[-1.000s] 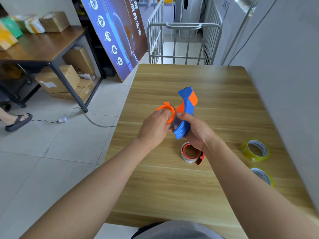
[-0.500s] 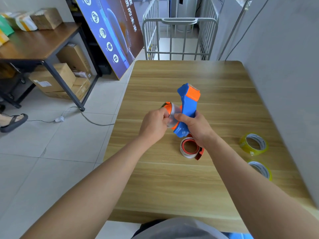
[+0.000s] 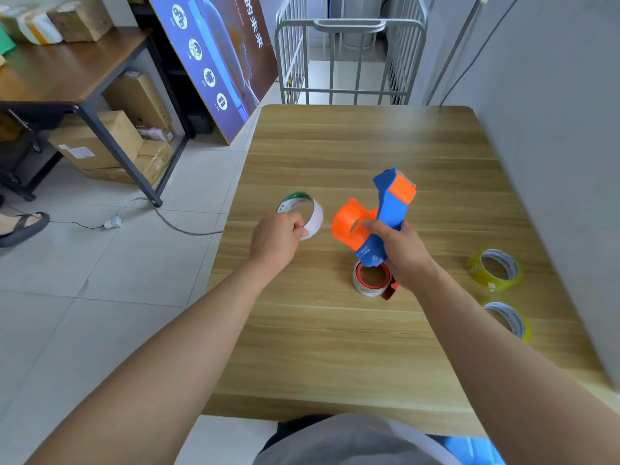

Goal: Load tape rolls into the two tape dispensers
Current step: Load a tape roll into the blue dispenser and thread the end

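My right hand (image 3: 402, 255) grips a blue and orange tape dispenser (image 3: 385, 214) above the wooden table (image 3: 369, 347); its orange spool hub is bare. My left hand (image 3: 276, 241) pinches a thin white cardboard tape core (image 3: 310, 214) with green print, held in the air to the left of the dispenser. Under the dispenser a second dispenser with a red and white roll (image 3: 371, 279) lies flat on the table. Two yellowish clear tape rolls, one further (image 3: 496, 268) and one nearer (image 3: 510, 318), lie at the table's right side.
A grey wall runs along the table's right edge. Behind the table stand a metal cage trolley (image 3: 349, 55) and a leaning poster board (image 3: 214, 58). At left, a brown desk (image 3: 67, 75) has cardboard boxes under it; a person's sandalled foot (image 3: 20, 226) shows on the tiled floor.
My left hand has pulled the white core off the dispenser's orange hub and moved it to the left. The hub now shows bare. My right hand still holds the dispenser.
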`<action>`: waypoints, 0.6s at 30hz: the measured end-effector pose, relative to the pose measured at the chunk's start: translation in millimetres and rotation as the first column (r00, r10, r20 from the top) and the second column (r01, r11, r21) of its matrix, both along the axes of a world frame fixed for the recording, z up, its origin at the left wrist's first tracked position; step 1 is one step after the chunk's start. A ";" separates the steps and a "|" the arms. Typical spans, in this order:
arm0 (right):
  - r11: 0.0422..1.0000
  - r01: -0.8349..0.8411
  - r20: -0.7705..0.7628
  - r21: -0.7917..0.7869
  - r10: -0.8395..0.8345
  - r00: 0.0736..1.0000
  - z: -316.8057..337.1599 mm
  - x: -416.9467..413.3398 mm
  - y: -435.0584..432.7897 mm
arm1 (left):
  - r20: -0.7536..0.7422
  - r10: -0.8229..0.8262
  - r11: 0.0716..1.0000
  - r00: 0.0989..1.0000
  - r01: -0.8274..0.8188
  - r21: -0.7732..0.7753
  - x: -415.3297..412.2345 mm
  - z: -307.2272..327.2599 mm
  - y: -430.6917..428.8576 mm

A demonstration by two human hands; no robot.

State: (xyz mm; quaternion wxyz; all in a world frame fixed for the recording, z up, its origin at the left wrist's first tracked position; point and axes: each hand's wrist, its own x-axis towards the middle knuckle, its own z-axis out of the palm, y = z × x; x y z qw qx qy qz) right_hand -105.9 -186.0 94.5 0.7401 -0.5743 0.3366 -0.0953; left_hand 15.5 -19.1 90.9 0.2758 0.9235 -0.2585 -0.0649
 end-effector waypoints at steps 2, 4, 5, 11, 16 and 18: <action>0.997 0.007 0.036 0.073 -0.010 0.999 1.1 -4.1 -0.1 | -0.010 -0.019 0.996 1.000 0.020 0.082 3.7 -17.3 6.8; 0.989 0.008 0.073 0.149 -0.019 0.997 0.4 -9.1 1.2 | -0.022 -0.051 0.987 0.998 0.054 0.154 5.7 -35.0 13.6; 0.983 0.006 0.089 0.181 -0.023 0.996 0.0 -11.8 2.1 | -0.026 -0.072 0.979 0.997 0.075 0.190 5.7 -44.2 16.6; 0.964 0.005 0.102 0.267 -0.034 0.994 -5.8 -27.0 5.4 | -0.059 -0.161 0.912 0.985 0.171 0.374 0.5 -89.4 27.9; 0.961 0.014 0.092 0.277 -0.041 0.995 -12.3 -36.1 8.1 | -0.122 -0.186 0.863 0.975 0.221 0.453 -4.1 -101.9 29.0; 0.955 0.019 0.094 0.296 -0.049 0.994 -14.5 -38.4 8.6 | -0.142 -0.184 0.854 0.973 0.230 0.467 -6.8 -105.6 30.2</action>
